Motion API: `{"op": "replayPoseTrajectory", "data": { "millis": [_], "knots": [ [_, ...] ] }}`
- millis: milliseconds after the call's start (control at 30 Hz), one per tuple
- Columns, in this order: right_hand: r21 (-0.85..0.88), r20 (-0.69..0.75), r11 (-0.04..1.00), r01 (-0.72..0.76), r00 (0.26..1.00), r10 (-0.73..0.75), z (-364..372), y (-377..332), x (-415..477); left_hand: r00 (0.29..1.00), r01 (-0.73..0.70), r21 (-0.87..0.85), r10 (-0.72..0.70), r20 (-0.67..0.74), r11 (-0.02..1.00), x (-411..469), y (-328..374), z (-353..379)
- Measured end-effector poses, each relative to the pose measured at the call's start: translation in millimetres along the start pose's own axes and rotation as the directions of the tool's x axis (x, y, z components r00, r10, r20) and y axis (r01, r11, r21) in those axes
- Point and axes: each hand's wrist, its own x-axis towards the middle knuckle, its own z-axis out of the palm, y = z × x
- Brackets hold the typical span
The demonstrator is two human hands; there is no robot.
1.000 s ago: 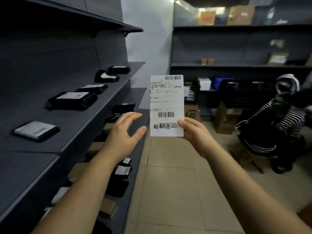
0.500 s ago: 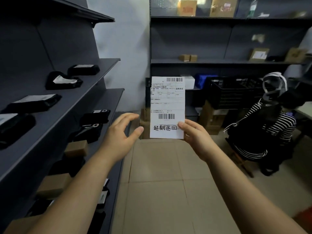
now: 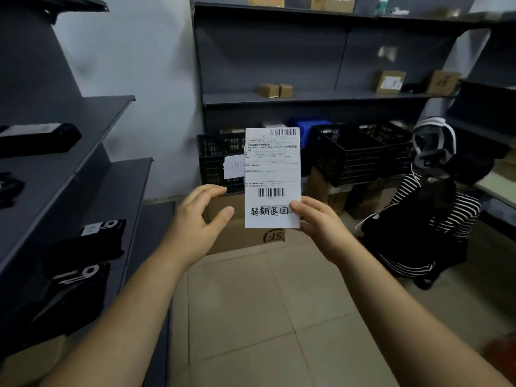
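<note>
I see the shelf (image 3: pixel 92 174) on my left and the box (image 3: pixel 237 236) on the floor ahead. In front of it the label (image 3: pixel 272 174) is held upright, long axis vertical, print facing me. My right hand (image 3: pixel 321 227) pinches its lower right edge. My left hand (image 3: pixel 199 227) hovers open just beside it, not touching.

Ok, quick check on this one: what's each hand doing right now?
Left hand: open, fingers loosely spread, beside the shipping label but not touching it.
Right hand: pinches the shipping label at its lower right edge, holding it upright.
</note>
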Motion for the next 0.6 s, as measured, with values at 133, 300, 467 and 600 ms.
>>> {"op": "replayPoseTrajectory", "data": {
  "millis": [133, 300, 467, 600],
  "knots": [
    [0.008, -0.022, 1.000, -0.012, 1.000, 0.013, -19, 20, 80, 0.999, 0.027, -0.013, -0.026, 0.032, 1.000, 69, -52, 34],
    [0.014, -0.009, 1.000, -0.015, 1.000, 0.015, -48, 30, 194, 0.994, 0.057, 0.008, -0.058, 0.087, 0.998, 165, -97, 75],
    [0.018, 0.022, 1.000, -0.002, 1.000, 0.002, -62, 30, 312, 0.995, 0.069, 0.044, -0.072, 0.066, 0.997, 257, -139, 96],
    [0.043, 0.063, 0.999, -0.030, 0.998, 0.027, -63, 37, 393, 0.994, 0.095, 0.055, -0.098, 0.053, 0.994, 317, -179, 110]
  ]
}}
